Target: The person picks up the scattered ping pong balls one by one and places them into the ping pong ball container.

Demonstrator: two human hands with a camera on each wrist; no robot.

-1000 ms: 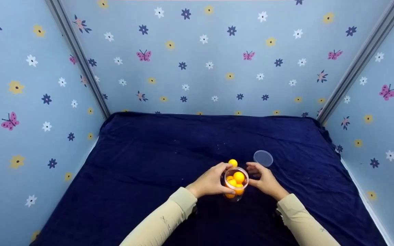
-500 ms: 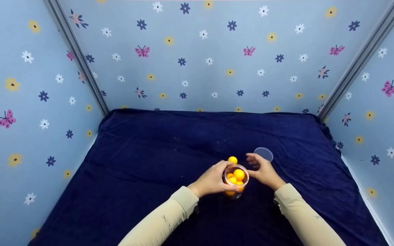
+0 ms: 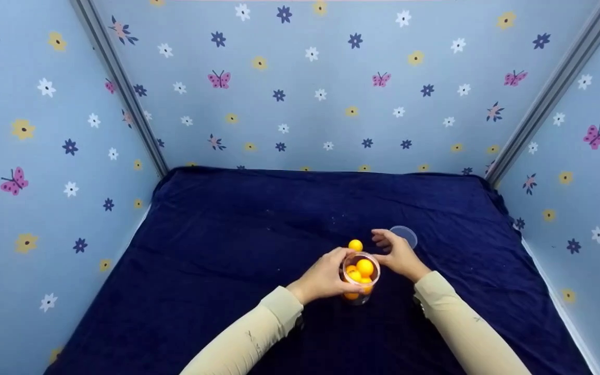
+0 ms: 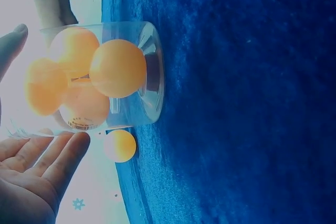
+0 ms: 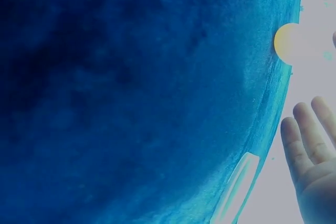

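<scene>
A clear plastic jar (image 3: 361,300) stands upright and uncapped on the dark blue cloth, holding several orange table tennis balls (image 3: 365,267). My left hand (image 3: 326,276) grips it near the rim, thumb on the near side and fingers on the far side. In the left wrist view the balls (image 4: 118,68) show through the jar wall. One loose ball (image 3: 355,245) lies on the cloth just beyond the jar. My right hand (image 3: 400,254) holds nothing; its thumb is close by the jar's rim and its fingers (image 5: 310,140) extend toward the loose ball.
A clear round lid (image 3: 407,237) lies on the cloth behind my right hand, partly hidden by it. The blue cloth (image 3: 227,234) covers the table. Flower-patterned walls (image 3: 300,78) rise at the back and both sides, with grey metal posts (image 3: 117,78) in the corners.
My right hand has moved slightly forward and left, toward the loose ball, and now covers part of the lid. The left hand and jar have stayed in place.
</scene>
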